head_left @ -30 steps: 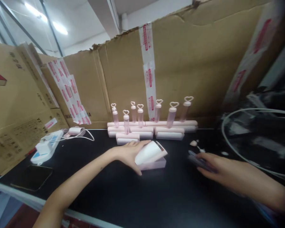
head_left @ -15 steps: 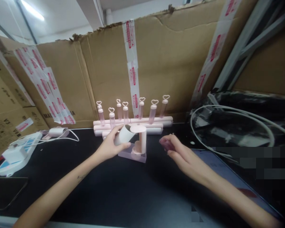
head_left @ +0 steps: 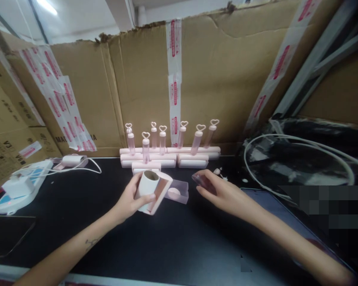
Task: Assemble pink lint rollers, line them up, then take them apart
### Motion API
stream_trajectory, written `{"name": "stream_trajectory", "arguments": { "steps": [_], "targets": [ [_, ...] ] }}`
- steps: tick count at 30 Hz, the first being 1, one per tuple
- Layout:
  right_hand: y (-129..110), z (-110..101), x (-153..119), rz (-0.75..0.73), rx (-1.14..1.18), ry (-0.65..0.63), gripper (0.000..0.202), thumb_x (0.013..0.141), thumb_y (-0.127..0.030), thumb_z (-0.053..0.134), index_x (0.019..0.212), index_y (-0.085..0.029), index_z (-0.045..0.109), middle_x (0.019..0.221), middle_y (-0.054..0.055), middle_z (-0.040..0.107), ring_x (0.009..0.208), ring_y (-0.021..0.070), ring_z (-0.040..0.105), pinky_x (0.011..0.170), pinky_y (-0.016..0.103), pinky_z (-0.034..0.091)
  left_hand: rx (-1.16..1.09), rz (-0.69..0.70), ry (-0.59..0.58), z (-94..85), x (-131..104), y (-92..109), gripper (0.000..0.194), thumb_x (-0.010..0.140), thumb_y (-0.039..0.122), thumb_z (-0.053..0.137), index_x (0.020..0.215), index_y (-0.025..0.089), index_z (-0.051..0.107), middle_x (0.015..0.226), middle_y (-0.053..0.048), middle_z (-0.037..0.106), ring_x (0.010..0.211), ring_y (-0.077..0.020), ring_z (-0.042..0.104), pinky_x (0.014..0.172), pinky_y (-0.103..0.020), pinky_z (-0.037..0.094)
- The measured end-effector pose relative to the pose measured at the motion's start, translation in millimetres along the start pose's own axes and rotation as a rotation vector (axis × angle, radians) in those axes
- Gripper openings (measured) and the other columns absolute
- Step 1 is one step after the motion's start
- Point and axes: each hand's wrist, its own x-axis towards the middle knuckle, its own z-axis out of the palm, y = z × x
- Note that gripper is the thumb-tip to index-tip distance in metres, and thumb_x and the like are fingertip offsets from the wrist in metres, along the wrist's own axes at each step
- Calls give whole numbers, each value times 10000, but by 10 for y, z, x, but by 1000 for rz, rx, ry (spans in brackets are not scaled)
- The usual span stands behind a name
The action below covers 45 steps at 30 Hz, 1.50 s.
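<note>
My left hand (head_left: 131,200) is closed around a white hollow roll (head_left: 143,194), its open end facing up. A curved pale pink shell (head_left: 161,194) leans against the roll's right side, tilted and raised off the table. Just behind them lies a translucent pinkish tray (head_left: 183,191) with a round pink piece (head_left: 173,193) at it. To the right, my right hand (head_left: 219,188) grips a small translucent purplish piece (head_left: 205,183), partly hidden by the fingers. Several pink-and-white lint rollers (head_left: 149,167) with upright heart-topped handles (head_left: 197,141) line the back.
A tall cardboard sheet (head_left: 214,79) stands behind the black table (head_left: 155,250). At left are a power strip (head_left: 40,178) with cables and a dark phone (head_left: 8,234). A blue-grey flat panel (head_left: 265,206) and looped white cable (head_left: 250,167) are on the right.
My left hand has drawn the roll and pink shell left and nearer to me, off the translucent tray, turning the roll more upright. My right hand still holds the purplish piece.
</note>
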Motion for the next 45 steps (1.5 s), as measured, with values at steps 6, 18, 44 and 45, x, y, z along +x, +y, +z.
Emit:
{"name": "stream_trajectory", "arguments": {
  "steps": [6, 18, 44, 45],
  "targets": [
    [115, 171, -46, -59, -192, -112, 259, 837, -267, 444, 1064, -194, 545, 948, 69, 642, 827, 208, 645, 707, 308, 495, -28, -47, -38, 71, -67, -163, 566, 734, 294, 700, 1219, 184, 429, 1120, -75, 558, 1028, -238, 531, 878, -328, 425],
    [-731, -13, 38, -671, -85, -147, 270, 922, -201, 379, 1047, -215, 618, 905, 73, 648, 833, 184, 612, 736, 307, 463, 2, 89, 59, -119, -25, -135, 576, 776, 279, 661, 1221, 229, 299, 1143, -73, 505, 1040, -214, 516, 871, -324, 418],
    [-739, 249, 200, -383, -88, -446, 422, 821, -72, 449, 1224, -185, 504, 890, 40, 607, 668, 142, 631, 610, 235, 444, 37, -69, -124, -15, -76, -360, 397, 792, 340, 642, 1084, 188, 420, 981, -47, 566, 929, -186, 543, 850, -308, 414],
    [-741, 217, 191, -416, -102, -450, 387, 816, -65, 446, 1173, -185, 538, 892, 40, 603, 646, 138, 626, 593, 234, 440, 44, -73, -122, -11, -75, -362, 388, 794, 341, 640, 1078, 186, 426, 979, -48, 564, 924, -186, 542, 849, -308, 414]
  ]
}}
